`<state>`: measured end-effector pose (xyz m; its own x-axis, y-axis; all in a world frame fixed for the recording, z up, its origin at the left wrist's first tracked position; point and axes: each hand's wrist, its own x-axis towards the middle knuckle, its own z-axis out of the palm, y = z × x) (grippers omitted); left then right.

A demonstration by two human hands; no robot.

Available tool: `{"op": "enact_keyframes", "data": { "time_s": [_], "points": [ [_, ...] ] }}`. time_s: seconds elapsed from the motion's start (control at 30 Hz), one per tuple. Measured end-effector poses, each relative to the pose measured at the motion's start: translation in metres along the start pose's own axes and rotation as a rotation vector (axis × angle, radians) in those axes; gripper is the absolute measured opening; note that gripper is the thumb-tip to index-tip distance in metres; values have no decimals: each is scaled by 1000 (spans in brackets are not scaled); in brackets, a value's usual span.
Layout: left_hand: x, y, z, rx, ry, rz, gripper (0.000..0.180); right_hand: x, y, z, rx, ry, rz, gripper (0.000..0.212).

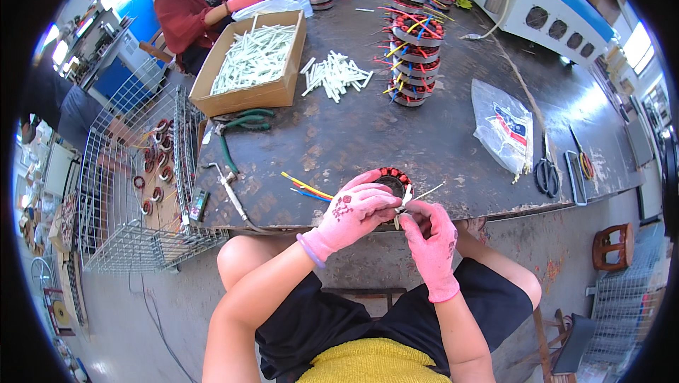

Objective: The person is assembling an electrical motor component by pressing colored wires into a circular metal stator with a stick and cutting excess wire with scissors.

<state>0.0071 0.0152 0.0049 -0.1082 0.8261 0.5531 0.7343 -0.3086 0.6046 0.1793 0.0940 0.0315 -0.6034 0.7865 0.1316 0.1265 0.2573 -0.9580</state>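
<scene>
A wound motor stator with red coils stands at the table's near edge, partly hidden by my hands. My left hand, in a pink glove, is closed around its near side. Yellow, blue and red lead wires stick out to the left from beneath that hand. My right hand, also gloved in pink, pinches a thin white cord against the stator's right side. A pale loose end points up and to the right. The fingertips of both hands nearly meet.
A cardboard box of white tubes stands behind, beside a loose tube pile. Stacked stators rise farther back. Green pliers, a soldering-iron-like tool, a plastic bag and scissors lie around. A co-worker sits far left.
</scene>
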Motion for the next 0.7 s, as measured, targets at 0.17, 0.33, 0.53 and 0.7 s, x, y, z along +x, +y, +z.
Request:
{"op": "enact_keyframes", "data": {
  "time_s": [0.17, 0.33, 0.53, 0.7],
  "points": [
    [-1, -4, 4, 35, 41, -2, 26, 17, 4, 6, -316, 19, -490, 18],
    [1, -1, 6, 27, 64, -16, 23, 12, -8, 10, 365, -132, -35, 11],
    [1, -3, 3, -21, 27, 50, 29, 3, -12, -6, 472, -105, 52, 20],
    [3, 6, -2, -25, -2, 47, 42, 12, 6, -4, -131, -154, -431, 24]
  ]
}}
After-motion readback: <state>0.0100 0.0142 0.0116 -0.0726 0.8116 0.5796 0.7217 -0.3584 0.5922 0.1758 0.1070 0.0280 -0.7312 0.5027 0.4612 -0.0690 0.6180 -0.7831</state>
